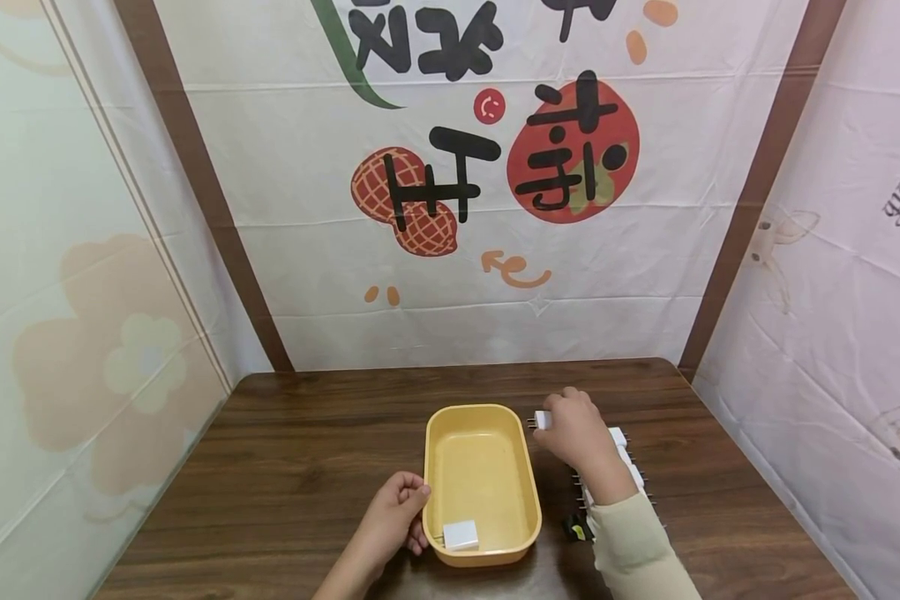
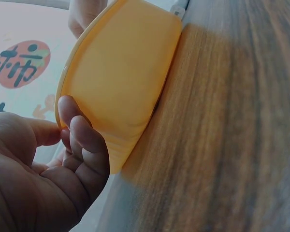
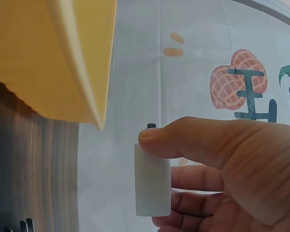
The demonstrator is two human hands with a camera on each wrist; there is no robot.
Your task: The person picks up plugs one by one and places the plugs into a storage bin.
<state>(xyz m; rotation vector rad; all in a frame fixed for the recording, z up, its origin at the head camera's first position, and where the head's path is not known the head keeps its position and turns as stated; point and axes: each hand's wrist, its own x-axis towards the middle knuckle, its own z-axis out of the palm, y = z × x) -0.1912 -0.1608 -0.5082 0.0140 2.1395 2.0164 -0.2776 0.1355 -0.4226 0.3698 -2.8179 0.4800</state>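
A yellow rectangular bin (image 1: 482,475) stands upright on the table. My left hand (image 1: 392,512) pinches its left rim near the front corner, thumb on top and fingers curled at the outer wall. One white plug charger (image 1: 461,536) lies inside the bin at the near end. To the right of the bin, my right hand (image 1: 579,429) holds another white charger (image 3: 152,181) between thumb and fingers, its metal prongs pointing left in the head view. The charger is raised beside the bin's rim in the right wrist view.
Several more white chargers (image 1: 618,437) lie in rows right of the bin, prongs showing, partly hidden under my right forearm. A small black item with a green mark (image 1: 577,527) lies at their near end. Printed cloth walls (image 1: 457,333) enclose the wooden table (image 1: 307,467).
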